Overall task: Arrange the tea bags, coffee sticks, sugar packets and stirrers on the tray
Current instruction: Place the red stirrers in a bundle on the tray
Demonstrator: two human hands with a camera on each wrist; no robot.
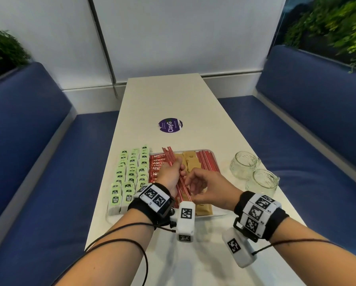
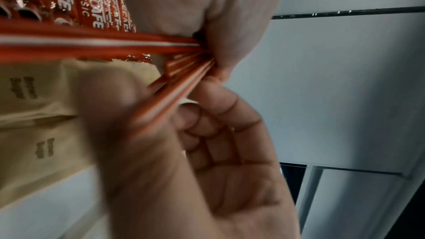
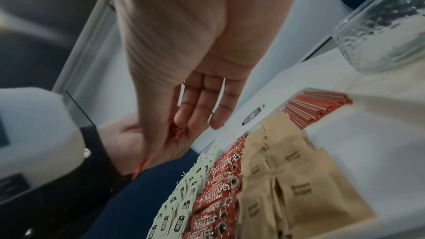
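My left hand (image 1: pixel 174 169) grips a bundle of red-and-white stirrers (image 1: pixel 169 156) slanted above the white tray (image 1: pixel 216 213). My right hand (image 1: pixel 188 179) pinches the near part of the same bundle (image 2: pixel 96 44); its fingers (image 3: pixel 200 108) reach down onto the red ends. On the tray, from left to right, lie rows of green tea bags (image 1: pixel 129 172), red Nescafe coffee sticks (image 1: pixel 157 162), brown sugar packets (image 1: pixel 190 159) and a row of stirrers (image 1: pixel 208 162). My hands hide the tray's middle.
Two empty glass cups (image 1: pixel 244 167) (image 1: pixel 262 182) stand right of the tray. A round purple sticker (image 1: pixel 170 125) lies on the white table farther back. Blue benches (image 1: pixel 38 162) flank the narrow table, and a white wall closes its far end.
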